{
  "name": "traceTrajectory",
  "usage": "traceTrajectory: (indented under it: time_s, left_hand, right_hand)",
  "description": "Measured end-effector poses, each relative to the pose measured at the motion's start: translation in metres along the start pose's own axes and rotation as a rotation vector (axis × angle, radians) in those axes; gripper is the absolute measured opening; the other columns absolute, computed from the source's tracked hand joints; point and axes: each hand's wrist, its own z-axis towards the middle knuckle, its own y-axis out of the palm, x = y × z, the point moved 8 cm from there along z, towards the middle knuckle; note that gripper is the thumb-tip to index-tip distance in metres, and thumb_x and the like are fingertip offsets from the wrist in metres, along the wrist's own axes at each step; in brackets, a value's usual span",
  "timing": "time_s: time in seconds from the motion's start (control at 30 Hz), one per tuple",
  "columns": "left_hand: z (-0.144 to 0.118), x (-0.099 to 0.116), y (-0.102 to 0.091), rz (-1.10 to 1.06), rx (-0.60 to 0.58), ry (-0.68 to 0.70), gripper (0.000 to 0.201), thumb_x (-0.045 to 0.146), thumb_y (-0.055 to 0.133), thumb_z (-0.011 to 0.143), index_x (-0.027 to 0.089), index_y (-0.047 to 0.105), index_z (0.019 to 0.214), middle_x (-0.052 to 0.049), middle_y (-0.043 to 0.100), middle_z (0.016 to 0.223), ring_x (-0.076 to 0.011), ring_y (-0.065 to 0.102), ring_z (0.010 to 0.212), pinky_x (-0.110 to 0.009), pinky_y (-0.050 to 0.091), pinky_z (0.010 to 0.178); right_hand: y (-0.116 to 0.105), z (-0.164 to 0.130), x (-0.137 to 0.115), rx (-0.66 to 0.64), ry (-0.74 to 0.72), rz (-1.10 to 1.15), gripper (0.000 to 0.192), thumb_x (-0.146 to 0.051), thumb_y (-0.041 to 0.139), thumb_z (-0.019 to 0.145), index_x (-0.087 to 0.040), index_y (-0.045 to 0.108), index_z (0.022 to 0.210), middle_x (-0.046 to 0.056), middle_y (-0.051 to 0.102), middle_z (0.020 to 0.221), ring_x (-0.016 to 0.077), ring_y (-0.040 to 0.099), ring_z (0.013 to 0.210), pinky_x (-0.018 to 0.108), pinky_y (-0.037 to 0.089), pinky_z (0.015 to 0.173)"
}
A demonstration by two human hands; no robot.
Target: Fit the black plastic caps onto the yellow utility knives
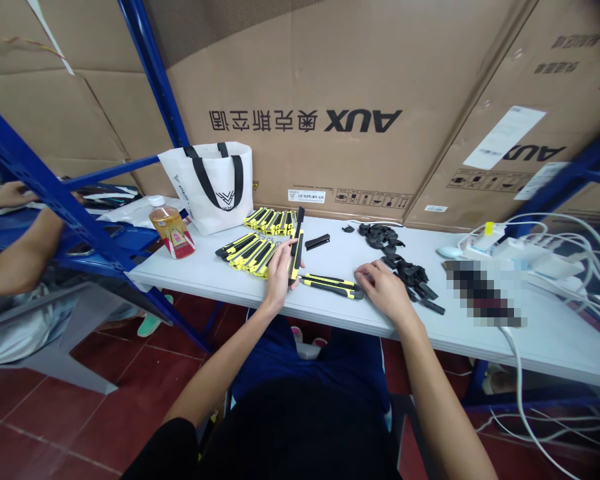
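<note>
Yellow-black cutters [245,255] lie on a pale table [331,261] before cartons [305,80].

From here the flat device [483,293] near the surface's [555,337] right end is all blur; by the front edge, the left hand [279,273] hides part of a yellow-black cutter [298,253].

The left hand [279,272] is closed in a grip, fingers pointing forward. Behind the grip, the left forearm [230,360] slants back and outward. Right of the grip and apart from it, the right hand [384,285] is palm down, fingers loosely bent; its forearm [430,373] angles back, outward.
</note>
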Motion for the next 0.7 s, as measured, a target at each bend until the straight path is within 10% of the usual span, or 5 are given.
traceTrajectory:
  time_s: [0.7]
  left_hand:
    - [0.003, -0.012, -0.009, -0.144, 0.069, -0.158, 0.072, 0.083, 0.058, 0.092, 0.021, 0.036, 0.063, -0.013, 0.080, 0.089, -0.0067, 0.048, 0.031, -0.021, 0.032, 0.027]
  right_hand:
    - [0.002, 0.002, 0.002, -0.035, 0.022, 0.027, 0.026, -0.039, 0.050, 0.106, -0.026, 0.073, 0.107, 0.007, 0.068, 0.109, 0.0212, 0.068, 0.085, 0.033, 0.046, 0.069]
